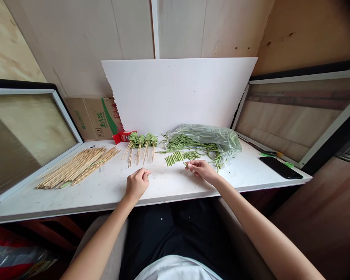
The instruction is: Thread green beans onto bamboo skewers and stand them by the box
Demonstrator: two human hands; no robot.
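While the right hand [203, 171] pinches a bean piece [184, 163], the left hand [137, 183] makes a loose fist.

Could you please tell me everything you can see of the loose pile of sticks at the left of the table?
The pile of sticks holds many thin, straight, pale tan sticks that look like wood or bamboo. They lie flat on the white table, roughly parallel, slanting away to the right, some splayed at the far end. A small green piece shows at the near end. The left hand is apart from it.
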